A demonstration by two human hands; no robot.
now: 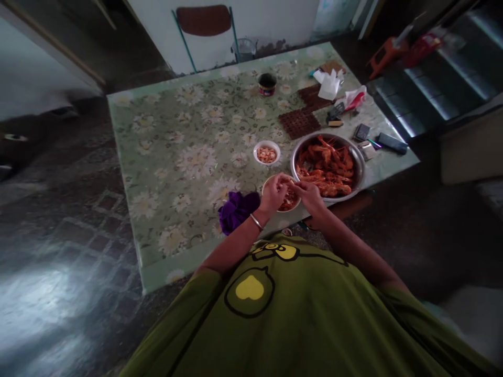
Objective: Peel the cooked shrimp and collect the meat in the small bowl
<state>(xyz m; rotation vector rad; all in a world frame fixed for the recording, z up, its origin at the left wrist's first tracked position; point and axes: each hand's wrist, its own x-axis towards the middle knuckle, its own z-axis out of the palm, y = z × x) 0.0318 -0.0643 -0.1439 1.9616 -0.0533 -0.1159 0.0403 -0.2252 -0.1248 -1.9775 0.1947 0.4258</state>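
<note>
My left hand [274, 192] and my right hand [310, 194] meet over a small bowl [288, 203] of reddish shells at the table's near edge. Both pinch one small shrimp [290, 183] between the fingertips. A silver bangle sits on my left wrist. Just right of my hands stands a big metal bowl [356, 154] heaped with cooked red shrimp [326, 165]. A small white bowl [266, 153] with peeled pieces is a little farther back.
The floral tablecloth [188, 157] covers a low table. A purple cloth [238, 209] lies left of my hands. Brown mats [301, 123], a dark tin [267, 84], tissues [329, 86], phones and lighters [377, 141] crowd the far right. A chair [204, 23] stands behind; steps [432, 94] rise at right.
</note>
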